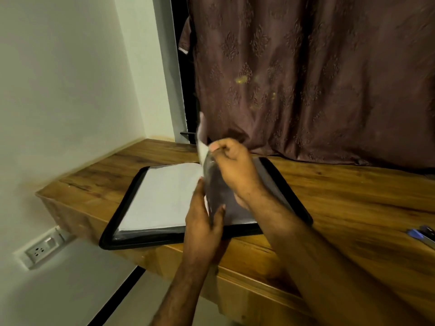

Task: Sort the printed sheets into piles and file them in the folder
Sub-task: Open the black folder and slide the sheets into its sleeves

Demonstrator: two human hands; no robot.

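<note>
The right hand (231, 165) pinched the top edge of a clear plastic sleeve (219, 191), with its fingers curled around that edge. The left hand (202, 215) was just below it and held the lower edge of the same sleeve, thumb on one side and fingers on the other. A white sheet (202, 142) stuck up out of the sleeve, just past the right hand. Under both hands, the black folder (131, 222) lay open on the wooden bench (353, 208). More white pages (162, 196) lay flat in the folder, out past the left hand. The sheet looked thin, light and floppy, so it could bend or crease. The sleeve looked smooth and slippery. Holding them by the edges seemed best. A blue thing (421, 235) lay far off beyond the right arm.
</note>
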